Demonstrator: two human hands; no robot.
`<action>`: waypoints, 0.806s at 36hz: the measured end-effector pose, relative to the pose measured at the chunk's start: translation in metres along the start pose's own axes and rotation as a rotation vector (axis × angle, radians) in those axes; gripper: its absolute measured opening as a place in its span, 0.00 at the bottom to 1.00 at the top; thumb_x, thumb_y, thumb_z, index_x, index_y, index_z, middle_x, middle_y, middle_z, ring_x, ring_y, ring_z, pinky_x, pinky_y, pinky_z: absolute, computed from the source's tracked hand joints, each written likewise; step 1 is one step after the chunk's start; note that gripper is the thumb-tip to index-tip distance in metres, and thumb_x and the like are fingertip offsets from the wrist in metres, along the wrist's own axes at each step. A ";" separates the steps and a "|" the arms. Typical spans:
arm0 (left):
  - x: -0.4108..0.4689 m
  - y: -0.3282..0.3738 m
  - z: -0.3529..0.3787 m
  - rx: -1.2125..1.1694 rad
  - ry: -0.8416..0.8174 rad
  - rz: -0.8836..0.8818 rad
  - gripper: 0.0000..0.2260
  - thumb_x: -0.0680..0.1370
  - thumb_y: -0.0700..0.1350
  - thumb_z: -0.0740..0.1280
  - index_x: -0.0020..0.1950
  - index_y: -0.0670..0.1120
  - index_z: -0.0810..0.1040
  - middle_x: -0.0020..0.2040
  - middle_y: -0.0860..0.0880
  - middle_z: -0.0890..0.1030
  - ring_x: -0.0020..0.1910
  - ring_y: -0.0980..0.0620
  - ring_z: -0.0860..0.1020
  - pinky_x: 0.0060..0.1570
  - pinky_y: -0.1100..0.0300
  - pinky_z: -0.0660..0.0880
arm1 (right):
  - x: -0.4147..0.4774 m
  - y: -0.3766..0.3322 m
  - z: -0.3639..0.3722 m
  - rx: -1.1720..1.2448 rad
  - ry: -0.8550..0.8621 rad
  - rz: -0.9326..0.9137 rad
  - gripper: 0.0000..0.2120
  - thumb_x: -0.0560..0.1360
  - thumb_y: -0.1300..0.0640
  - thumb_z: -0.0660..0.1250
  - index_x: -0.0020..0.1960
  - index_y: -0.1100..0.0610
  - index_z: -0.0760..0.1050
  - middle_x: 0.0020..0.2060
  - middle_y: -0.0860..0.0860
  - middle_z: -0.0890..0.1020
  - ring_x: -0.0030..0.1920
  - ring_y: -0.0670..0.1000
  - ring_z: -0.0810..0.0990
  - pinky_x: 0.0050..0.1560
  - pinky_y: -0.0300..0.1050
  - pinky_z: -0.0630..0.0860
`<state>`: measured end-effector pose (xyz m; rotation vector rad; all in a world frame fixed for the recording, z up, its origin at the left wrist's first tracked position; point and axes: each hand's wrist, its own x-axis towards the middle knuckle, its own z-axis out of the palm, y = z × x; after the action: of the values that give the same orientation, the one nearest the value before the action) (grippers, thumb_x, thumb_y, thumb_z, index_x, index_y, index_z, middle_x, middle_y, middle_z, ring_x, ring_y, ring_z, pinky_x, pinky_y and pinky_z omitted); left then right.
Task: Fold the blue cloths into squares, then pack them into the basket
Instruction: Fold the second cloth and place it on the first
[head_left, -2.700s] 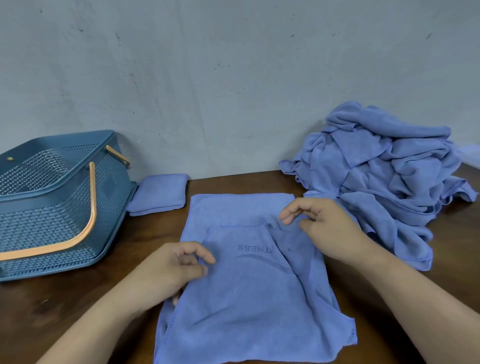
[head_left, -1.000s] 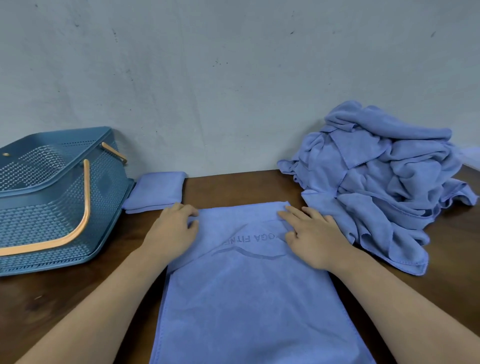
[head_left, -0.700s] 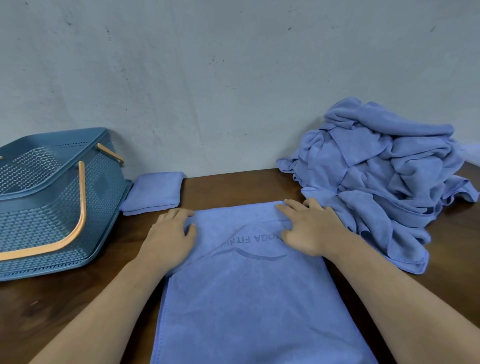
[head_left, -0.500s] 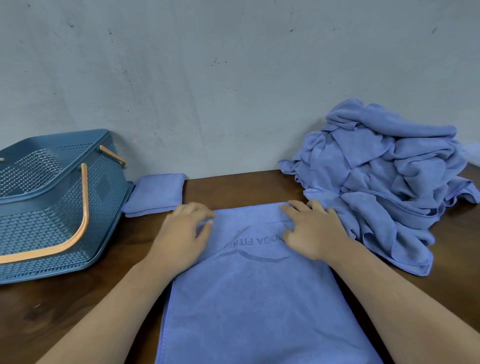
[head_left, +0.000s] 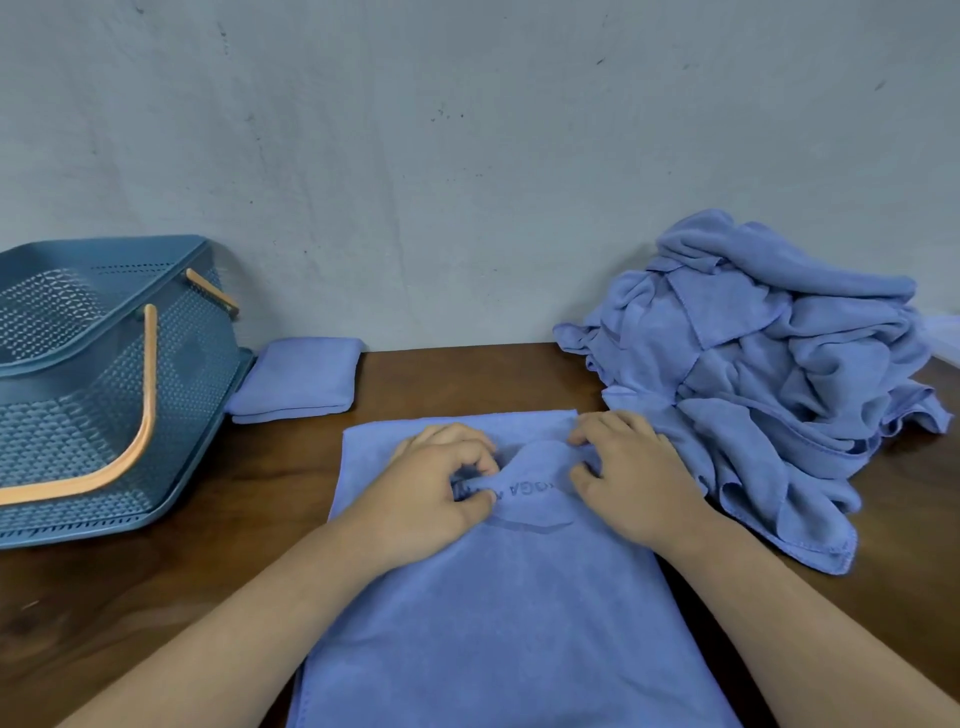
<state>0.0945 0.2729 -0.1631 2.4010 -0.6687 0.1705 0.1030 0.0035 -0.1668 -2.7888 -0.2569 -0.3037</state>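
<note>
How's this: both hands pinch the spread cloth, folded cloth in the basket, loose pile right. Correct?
No. Head view: folded cloth lies on the table beside the basket, not in it. Left hand and right hand pinch the spread cloth; loose pile right.

a plain indoor work corner is showing. a wooden table (head_left: 467, 379) is sitting against a scuffed grey wall (head_left: 467, 182).

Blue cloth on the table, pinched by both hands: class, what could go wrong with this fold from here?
1. The left hand and right hand pinch the blue cloth near the printed lettering, not at its corners, so the corners may sag and the fold may come out crooked.
2. The pile of unfolded cloths lies against the cloth's right edge; lifting could drag one along.
</note>
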 end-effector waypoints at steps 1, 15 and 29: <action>0.000 0.002 -0.001 -0.009 0.004 0.022 0.05 0.77 0.49 0.75 0.49 0.58 0.80 0.60 0.64 0.78 0.65 0.59 0.73 0.67 0.64 0.63 | 0.000 0.000 -0.001 0.000 0.005 -0.001 0.11 0.77 0.50 0.66 0.60 0.46 0.75 0.63 0.39 0.77 0.68 0.47 0.68 0.61 0.46 0.68; 0.000 0.012 -0.015 -0.450 -0.164 -0.231 0.03 0.84 0.48 0.70 0.54 0.51 0.78 0.35 0.56 0.74 0.35 0.56 0.70 0.38 0.62 0.67 | 0.000 -0.012 -0.018 0.923 0.086 0.052 0.03 0.82 0.61 0.69 0.49 0.58 0.77 0.45 0.56 0.81 0.44 0.48 0.77 0.51 0.48 0.74; -0.007 -0.022 -0.096 -0.790 -0.417 -0.365 0.09 0.76 0.45 0.76 0.44 0.42 0.78 0.44 0.41 0.80 0.43 0.46 0.79 0.42 0.56 0.74 | 0.007 -0.008 0.002 0.875 0.104 0.146 0.07 0.83 0.52 0.69 0.47 0.52 0.81 0.44 0.54 0.86 0.42 0.52 0.82 0.51 0.57 0.80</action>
<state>0.1032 0.3490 -0.1015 1.7368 -0.3567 -0.6460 0.1084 0.0130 -0.1649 -1.9090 -0.1155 -0.2240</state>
